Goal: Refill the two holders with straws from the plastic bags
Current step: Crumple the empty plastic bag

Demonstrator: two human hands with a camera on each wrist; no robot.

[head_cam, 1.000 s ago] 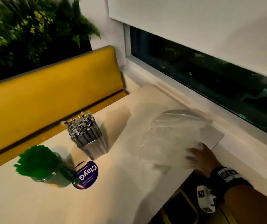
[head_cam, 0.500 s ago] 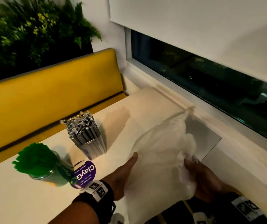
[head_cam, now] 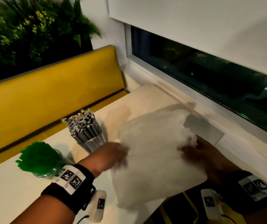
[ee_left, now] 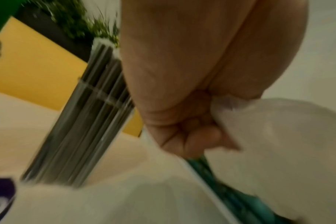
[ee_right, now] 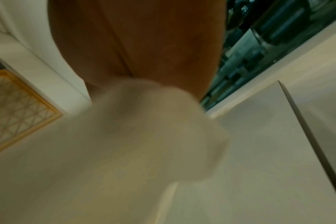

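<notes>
A translucent white plastic bag lies spread over the right part of the pale table. My left hand grips its left edge with curled fingers; in the left wrist view the left hand pinches the bag. My right hand grips the bag's bunched right side; the right wrist view is blurred, with the bag hiding the fingers. A clear holder of grey wrapped straws stands just left of the bag. A holder of green straws stands at the left, partly behind my left wrist.
A yellow bench back runs behind the table, with plants above it. A white window sill and dark window border the right. A purple round sticker lies near the grey straw holder. The table edge falls away near me.
The left hand has moved up to the bag's left edge and closed on it. The bag has been pulled wider and flatter between both hands. The view is blurred with motion.
</notes>
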